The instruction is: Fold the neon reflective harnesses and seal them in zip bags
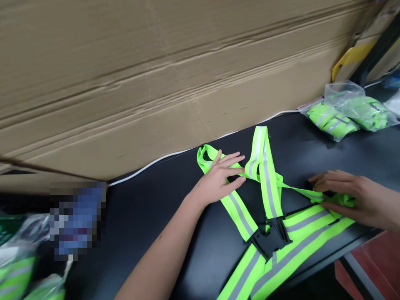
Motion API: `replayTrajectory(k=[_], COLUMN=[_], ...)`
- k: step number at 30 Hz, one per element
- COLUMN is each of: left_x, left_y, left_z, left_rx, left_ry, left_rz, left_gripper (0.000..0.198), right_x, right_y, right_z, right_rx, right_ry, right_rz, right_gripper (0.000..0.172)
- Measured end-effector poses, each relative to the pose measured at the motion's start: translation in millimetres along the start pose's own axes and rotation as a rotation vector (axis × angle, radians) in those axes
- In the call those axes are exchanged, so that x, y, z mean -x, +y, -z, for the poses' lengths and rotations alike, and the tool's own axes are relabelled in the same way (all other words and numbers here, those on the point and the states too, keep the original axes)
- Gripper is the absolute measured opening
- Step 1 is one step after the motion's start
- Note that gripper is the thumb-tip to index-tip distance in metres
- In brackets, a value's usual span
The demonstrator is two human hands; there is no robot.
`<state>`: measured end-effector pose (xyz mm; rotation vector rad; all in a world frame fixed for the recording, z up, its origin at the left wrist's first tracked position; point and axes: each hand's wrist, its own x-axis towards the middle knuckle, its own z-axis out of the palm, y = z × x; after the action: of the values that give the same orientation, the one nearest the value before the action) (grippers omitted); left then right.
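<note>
A neon-yellow reflective vest (270,191) made of straps with silver stripes lies spread on a black table. Its black plastic buckle (271,239) sits where several straps meet. My left hand (220,177) rests across the left shoulder strap, fingers stretched and spread, with the fingertips near the folded upright strap loop. Over at the right, my right hand (350,193) has its fingers curled around a bunched side strap, with the thumb below. Part of that strap is hidden under the palm. The lower straps run past the bottom of the view.
Large cardboard boxes (175,83) line the table's back edge, with a white cable (156,161) along their foot. Clear bags of folded vests (334,118) lie at the back right. More bagged vests (17,273) and a blurred blue item (81,221) are at the left.
</note>
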<state>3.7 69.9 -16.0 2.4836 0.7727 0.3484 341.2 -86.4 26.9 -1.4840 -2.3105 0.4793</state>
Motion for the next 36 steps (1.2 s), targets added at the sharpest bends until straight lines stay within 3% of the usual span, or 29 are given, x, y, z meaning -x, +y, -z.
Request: replayTrajectory(k=[2,4,11,15,19,22,25,27,28,30,32,36], left_x=[-0.4,-1.2,-0.9,-1.8,-3.7,8.2,39.6,66.2,78.8,99.7,114.3,133.9], left_y=[0.0,-0.8,-2.9,-3.3,2.1,27.6,75.6,109.7,124.2,144.5,152.1,142.1], left_z=[0.0,-0.9,-2.5,-5.3,-5.8,3.5,13.6,11.5,6.3,-11.3,-32.9,-60.2], left_rx=[0.013,0.018,-0.002,-0.17,-0.358,-0.4,-0.338,-0.287,-0.287,-0.344,-0.397,-0.326], left_ry=[0.015,0.033,0.062,0.087,0.117,0.182,0.221,0.156,0.122,0.152,0.172,0.169], left_rz=[-0.003,-0.008,-0.047,-0.073,-0.063,0.052,0.127,0.062,0.043,0.038,0.129,0.23], left_gripper=[0.025,0.024,0.025,0.029,0.033,0.036,0.038,0.04,0.043,0.058,0.052,0.042], right_x=[2.1,3.0,3.9,7.3,11.3,19.9,41.1,59.9,69.1,84.8,95.2,101.1], right_y=[5.8,9.3,9.7,5.6,4.4,4.1,1.6,-1.2,-2.5,-4.6,-4.5,3.9], right_z=[3.9,3.9,-7.5,-8.9,-7.6,-1.8,6.6,9.6,9.5,6.4,1.0,-5.3], right_rx=[-0.083,-0.1,0.322,0.494,0.542,0.567,0.55,0.384,0.267,0.092,0.026,-0.235], right_ry=[-0.147,-0.188,-0.046,0.067,0.187,0.261,0.329,0.291,0.235,0.137,0.124,0.219], right_rz=[-0.018,-0.029,0.156,0.329,0.317,0.134,-0.357,-0.692,-0.79,-0.88,-0.922,-0.957], right_gripper=[0.016,0.017,0.029,0.029,0.023,0.026,0.044,0.056,0.058,0.056,0.052,0.043])
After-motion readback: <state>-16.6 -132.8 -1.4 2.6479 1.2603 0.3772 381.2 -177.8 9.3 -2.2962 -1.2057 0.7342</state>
